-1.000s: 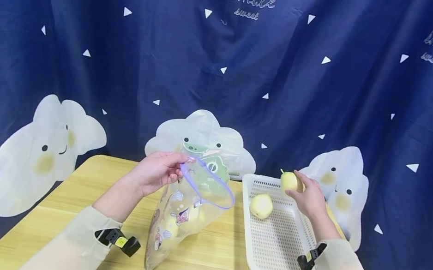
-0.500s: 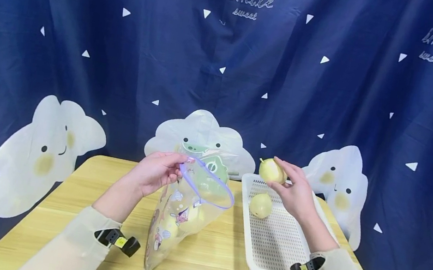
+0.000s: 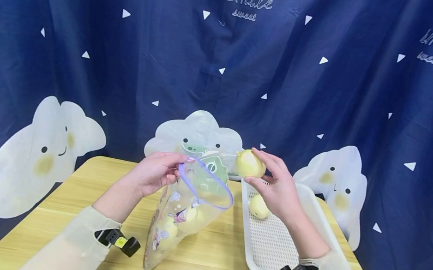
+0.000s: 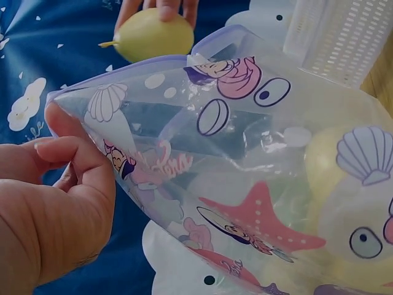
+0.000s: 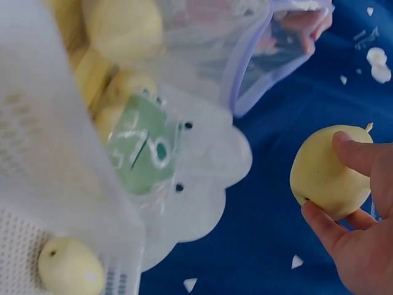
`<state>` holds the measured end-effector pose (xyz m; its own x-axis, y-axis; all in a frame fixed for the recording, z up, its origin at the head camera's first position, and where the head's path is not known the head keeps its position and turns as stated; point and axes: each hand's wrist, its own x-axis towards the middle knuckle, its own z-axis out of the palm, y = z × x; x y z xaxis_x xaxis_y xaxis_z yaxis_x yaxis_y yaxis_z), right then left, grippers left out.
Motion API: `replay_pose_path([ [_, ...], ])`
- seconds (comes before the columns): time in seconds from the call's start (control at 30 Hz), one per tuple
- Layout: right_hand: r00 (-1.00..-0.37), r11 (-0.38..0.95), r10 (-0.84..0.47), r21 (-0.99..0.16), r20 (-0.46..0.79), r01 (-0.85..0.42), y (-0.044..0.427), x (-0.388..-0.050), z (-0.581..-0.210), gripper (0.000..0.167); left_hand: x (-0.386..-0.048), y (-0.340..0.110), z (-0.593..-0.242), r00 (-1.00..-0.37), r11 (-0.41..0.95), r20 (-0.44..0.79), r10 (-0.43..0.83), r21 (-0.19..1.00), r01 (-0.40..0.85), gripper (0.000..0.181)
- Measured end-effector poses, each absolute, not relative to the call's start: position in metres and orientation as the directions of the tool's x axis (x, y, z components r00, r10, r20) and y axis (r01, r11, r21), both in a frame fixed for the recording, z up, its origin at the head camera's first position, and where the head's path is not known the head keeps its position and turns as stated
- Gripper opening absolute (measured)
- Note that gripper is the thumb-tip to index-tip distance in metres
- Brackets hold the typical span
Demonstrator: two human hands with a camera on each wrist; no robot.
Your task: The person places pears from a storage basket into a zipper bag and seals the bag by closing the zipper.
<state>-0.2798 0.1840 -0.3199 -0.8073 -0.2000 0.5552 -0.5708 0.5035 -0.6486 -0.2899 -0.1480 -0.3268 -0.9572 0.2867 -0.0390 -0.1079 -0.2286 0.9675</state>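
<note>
My left hand pinches the purple-edged rim of a clear printed bag, whose mouth gapes toward the right. Yellow pears show through the bag's plastic. Between the bag and the basket's back end, my right hand holds a yellow pear by its fingertips, raised just right of the bag's mouth. In the left wrist view that pear is beyond the purple rim, outside the bag. Another pear lies in the white basket, near its left wall.
The basket stands on the right part of the wooden table, partly hidden by my right forearm. Behind the table hangs a dark blue curtain with white clouds and triangles. A green printed shape shows behind and through the bag.
My right hand has carried the pear left from above the basket to near the bag's mouth. My left hand and the bag have hardly moved.
</note>
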Motion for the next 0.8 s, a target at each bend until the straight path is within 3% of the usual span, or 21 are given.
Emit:
replay_pose_path([
  [0.7, -0.804, 0.519, -0.343, -0.616, 0.485, -0.593, 0.126, -0.261, -0.316, 0.069, -0.292, -0.137, -0.315, -0.951, -0.264, -0.003, 0.308, 0.961, -0.089, 0.020],
  [0.8, -0.793, 0.472, -0.362, -0.637, 0.489, -0.609, 0.122, -0.261, -0.316, 0.065, -0.292, -0.137, -0.312, -0.954, -0.276, 0.013, 0.300, 0.958, -0.074, 0.022],
])
